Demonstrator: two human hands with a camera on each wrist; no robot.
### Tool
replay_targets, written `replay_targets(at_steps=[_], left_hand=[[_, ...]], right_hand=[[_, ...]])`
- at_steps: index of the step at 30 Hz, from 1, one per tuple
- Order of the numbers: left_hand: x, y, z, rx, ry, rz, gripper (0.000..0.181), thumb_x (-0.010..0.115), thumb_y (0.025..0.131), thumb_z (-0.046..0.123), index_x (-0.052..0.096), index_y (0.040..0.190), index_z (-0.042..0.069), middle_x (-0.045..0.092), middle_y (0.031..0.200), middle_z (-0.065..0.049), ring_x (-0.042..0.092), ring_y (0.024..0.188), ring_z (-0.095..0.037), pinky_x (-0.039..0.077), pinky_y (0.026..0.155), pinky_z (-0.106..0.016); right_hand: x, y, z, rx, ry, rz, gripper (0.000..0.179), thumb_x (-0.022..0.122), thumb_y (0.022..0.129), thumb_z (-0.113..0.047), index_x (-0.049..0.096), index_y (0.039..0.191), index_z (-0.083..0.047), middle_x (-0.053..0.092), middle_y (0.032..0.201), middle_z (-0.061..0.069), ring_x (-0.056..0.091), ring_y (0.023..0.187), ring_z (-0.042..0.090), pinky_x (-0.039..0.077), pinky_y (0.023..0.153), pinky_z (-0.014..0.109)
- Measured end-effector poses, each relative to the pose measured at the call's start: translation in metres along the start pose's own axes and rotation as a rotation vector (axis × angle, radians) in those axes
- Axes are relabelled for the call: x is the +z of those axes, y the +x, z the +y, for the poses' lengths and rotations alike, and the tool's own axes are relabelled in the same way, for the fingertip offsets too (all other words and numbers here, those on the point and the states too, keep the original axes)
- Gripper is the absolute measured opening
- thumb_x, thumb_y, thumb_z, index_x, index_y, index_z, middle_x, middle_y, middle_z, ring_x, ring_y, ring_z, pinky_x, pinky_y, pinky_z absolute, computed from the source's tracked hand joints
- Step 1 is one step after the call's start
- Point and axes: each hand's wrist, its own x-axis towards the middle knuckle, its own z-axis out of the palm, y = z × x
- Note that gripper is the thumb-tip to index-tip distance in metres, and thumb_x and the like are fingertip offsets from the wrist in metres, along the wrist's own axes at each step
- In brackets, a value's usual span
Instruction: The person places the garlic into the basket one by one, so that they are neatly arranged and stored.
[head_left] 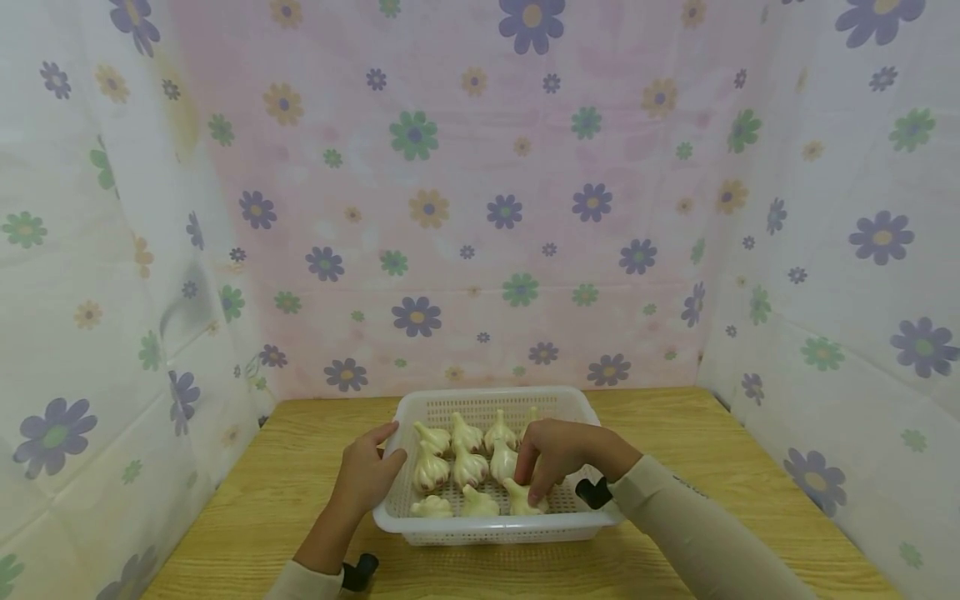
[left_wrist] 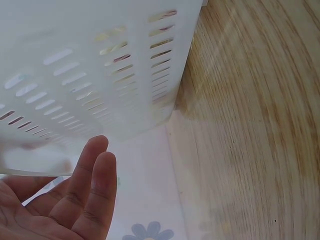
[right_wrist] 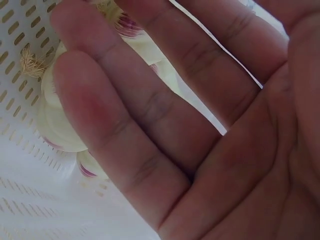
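Observation:
A white slatted plastic basket [head_left: 498,523] stands on the table with several garlic bulbs [head_left: 469,468] laid out in rows inside. My left hand [head_left: 367,471] grips its left rim, thumb over the edge; in the left wrist view its fingers [left_wrist: 102,185] stretch along the outside of the wall. Reaching into the basket from the right, my right hand [head_left: 558,450] holds a garlic bulb [head_left: 517,493] at the front right with its fingertips. The right wrist view shows the long fingers [right_wrist: 115,115] fairly straight, hiding part of the bulbs behind them.
The wood-grain table [head_left: 300,467] spreads around the basket. Flowered cloth [head_left: 487,250] hangs at the back and on both sides. Two more bulbs, a front-left one [head_left: 431,507] and a front-middle one [head_left: 480,502], lie along the basket's near wall.

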Motion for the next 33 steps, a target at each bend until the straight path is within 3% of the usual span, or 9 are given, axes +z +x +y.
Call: replay_targets(at_steps=[13,20,33], left_hand=[[0.0008,-0.0004,0.0014,0.015,-0.001,0.002,0.055,0.064,0.093,0.013,0.057,0.146,0.0,0.069,0.128,-0.028,0.077,0.084,-0.026,0.063,0.057,-0.035],[0.0001,0.0001,-0.0011,0.008,-0.001,0.009,0.054,0.065,0.093,0.013,0.058,0.146,0.002,0.067,0.132,-0.026,0.077,0.086,-0.026,0.063,0.058,-0.034],[-0.0004,-0.0021,0.0006,0.01,-0.024,-0.004,0.053,0.064,0.094,0.012,0.057,0.146,0.001,0.07,0.127,-0.028,0.077,0.086,-0.028,0.062,0.055,-0.034]], right_hand=[[-0.001,-0.0033,0.0005,0.025,0.024,0.002,0.024,0.092,0.075,-0.01,0.082,0.092,-0.023,0.078,0.094,-0.006,0.073,0.068,0.016,0.061,0.062,0.037],[-0.0026,-0.005,0.0001,0.029,0.026,0.011,0.023,0.091,0.075,-0.009,0.082,0.091,-0.023,0.079,0.092,-0.006,0.073,0.069,0.015,0.061,0.061,0.033],[-0.0022,0.0006,0.0069,-0.033,0.003,-0.004,0.026,0.089,0.074,-0.008,0.083,0.089,-0.028,0.077,0.096,-0.011,0.07,0.069,0.013,0.059,0.062,0.031]])
